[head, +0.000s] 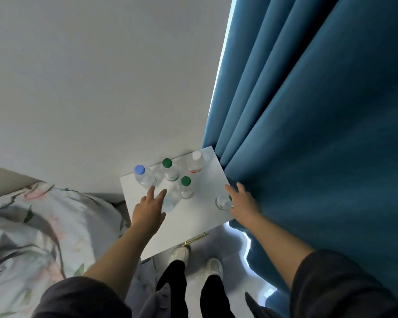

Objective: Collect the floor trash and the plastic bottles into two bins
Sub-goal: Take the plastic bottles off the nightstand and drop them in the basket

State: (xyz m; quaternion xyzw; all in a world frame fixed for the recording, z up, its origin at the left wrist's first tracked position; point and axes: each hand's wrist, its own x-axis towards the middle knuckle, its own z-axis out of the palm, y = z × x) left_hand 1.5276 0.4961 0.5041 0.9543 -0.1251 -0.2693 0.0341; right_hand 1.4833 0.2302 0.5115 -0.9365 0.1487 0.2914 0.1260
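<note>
Bottle-gathering step, I reckon. Clear bottle sits at my left hand's fingertips, fingers spread, nothing gripped. Green-capped bottle is just beside my right hand, which is open too. Next I must close on both without toppling the blue-capped bottle just beyond on the worktop.

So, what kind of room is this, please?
Most likely a bedroom. Floral bedding lies at the left, a white nightstand carrying bottles stands against the wall, and a blue curtain hangs at the right.
</note>
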